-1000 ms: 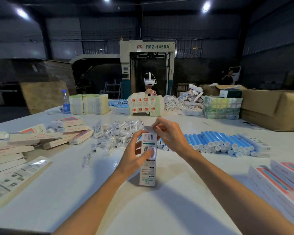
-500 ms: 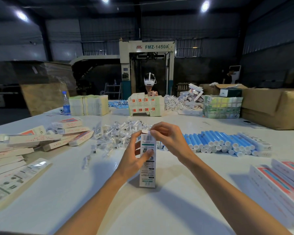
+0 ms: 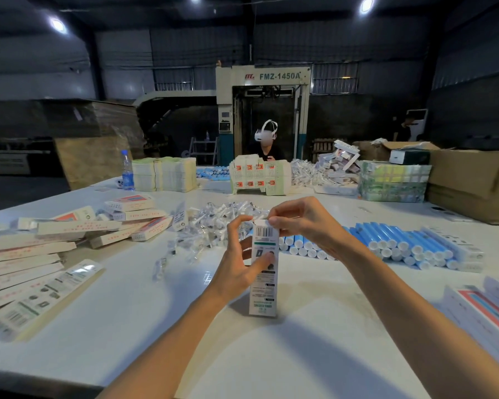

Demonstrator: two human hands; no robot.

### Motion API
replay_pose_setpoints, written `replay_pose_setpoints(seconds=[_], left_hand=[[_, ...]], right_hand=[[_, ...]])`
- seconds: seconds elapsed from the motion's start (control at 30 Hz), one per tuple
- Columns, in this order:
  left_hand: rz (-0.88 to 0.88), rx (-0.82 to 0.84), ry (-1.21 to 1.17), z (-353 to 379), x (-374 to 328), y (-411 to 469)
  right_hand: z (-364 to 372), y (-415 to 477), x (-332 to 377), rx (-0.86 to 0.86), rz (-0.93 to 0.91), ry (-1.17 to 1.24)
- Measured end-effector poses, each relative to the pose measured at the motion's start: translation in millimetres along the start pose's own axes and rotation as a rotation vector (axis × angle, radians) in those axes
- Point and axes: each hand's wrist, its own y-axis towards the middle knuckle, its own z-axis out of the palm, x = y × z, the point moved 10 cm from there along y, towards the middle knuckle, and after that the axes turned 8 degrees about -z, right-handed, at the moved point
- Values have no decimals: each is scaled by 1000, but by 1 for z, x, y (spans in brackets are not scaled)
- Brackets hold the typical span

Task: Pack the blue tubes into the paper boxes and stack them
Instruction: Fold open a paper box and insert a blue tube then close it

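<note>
While the left hand gripped a paper box upright on the worktop, frame centre, right hand fingers pinched its top flap, closing apparently unfinished. Beyond, right: blue tubes lay unpacked; mid-left: closed boxes heaped, unstacked.

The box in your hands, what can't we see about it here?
All in the head view:
- The inside of the paper box: its own walls hide it.
- Its top flap: the right hand pinches over it.
- Its left side: the left hand wraps it.
- Its small print: too small and blurred to read.
- The printed boxes at the right: cut off by the frame edge.
</note>
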Motion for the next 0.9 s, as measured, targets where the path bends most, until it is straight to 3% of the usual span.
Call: replay_pose_setpoints(seconds=[0.23, 0.53, 0.63, 0.9], left_hand=[[11, 0, 54, -1, 3, 0], [60, -20, 149, 0, -3, 1], [66, -35, 164, -5, -4, 0], [49, -19, 115, -5, -4, -2]], right_hand=[[-1, 0, 9, -5, -48, -136], [-11, -10, 3, -85, -17, -74], [-7, -10, 6, -72, -59, -202], [-2, -23, 0, -113, -151, -187]])
